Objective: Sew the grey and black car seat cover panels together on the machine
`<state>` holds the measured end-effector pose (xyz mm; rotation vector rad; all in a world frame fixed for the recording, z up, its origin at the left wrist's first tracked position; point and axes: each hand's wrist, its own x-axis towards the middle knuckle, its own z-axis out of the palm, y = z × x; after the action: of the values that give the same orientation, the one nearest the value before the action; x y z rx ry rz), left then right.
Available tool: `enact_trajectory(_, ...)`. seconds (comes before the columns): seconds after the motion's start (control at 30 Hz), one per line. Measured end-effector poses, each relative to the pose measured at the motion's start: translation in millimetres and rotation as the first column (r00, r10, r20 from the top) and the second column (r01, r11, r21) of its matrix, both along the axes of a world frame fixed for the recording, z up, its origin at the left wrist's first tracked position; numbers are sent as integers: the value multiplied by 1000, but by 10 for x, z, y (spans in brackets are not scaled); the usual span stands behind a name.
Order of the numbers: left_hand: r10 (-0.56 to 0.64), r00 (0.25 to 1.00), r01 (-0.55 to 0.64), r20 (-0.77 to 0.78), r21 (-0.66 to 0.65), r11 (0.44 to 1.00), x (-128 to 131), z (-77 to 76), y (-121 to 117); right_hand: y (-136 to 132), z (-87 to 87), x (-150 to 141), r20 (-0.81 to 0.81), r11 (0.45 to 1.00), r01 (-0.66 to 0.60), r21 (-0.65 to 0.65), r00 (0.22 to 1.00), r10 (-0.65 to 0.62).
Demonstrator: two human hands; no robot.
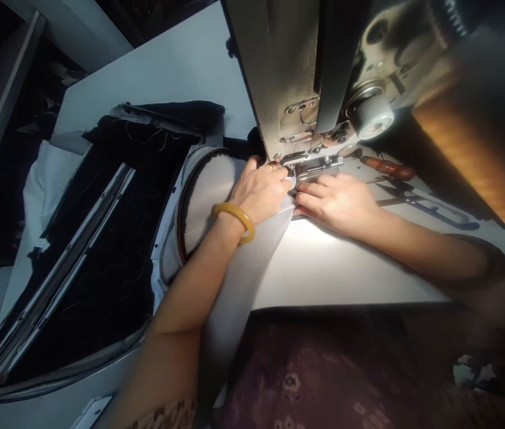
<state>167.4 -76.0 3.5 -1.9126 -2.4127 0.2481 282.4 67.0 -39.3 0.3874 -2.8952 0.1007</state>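
Note:
Grey mesh fabric (264, 253) lies under my left forearm and runs up to the sewing machine (288, 53), its lower end hanging over the table's front edge. My left hand (259, 189), with a yellow bangle at the wrist, presses on the mesh with curled fingers just left of the presser foot (292, 170). Close by on the right, my right hand (339, 202) has thumb and fingers closed at the mesh's edge. The fingertips of both hands are almost at the needle area, where the fingers partly hide the fabric. A dark-edged curved mesh panel (210, 190) rests left of my left wrist.
A large black fabric piece (105, 256) with white-edged strips covers the table's left side. To the right of the machine foot lie a wooden-handled tool (389, 167) and scissors (444, 214). The machine's round knob (374, 117) juts out above my right hand.

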Motion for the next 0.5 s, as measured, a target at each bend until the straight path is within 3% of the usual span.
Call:
enact_trajectory(0.2, 29, 999, -28, 17, -31, 999, -24, 20, 2, 10, 53, 29, 112, 999, 25, -26, 993, -22)
enact_trajectory(0.5, -6, 1000, 6, 9, -74, 997, -48, 2, 33, -24, 57, 4, 129, 1000, 23, -17, 991, -20)
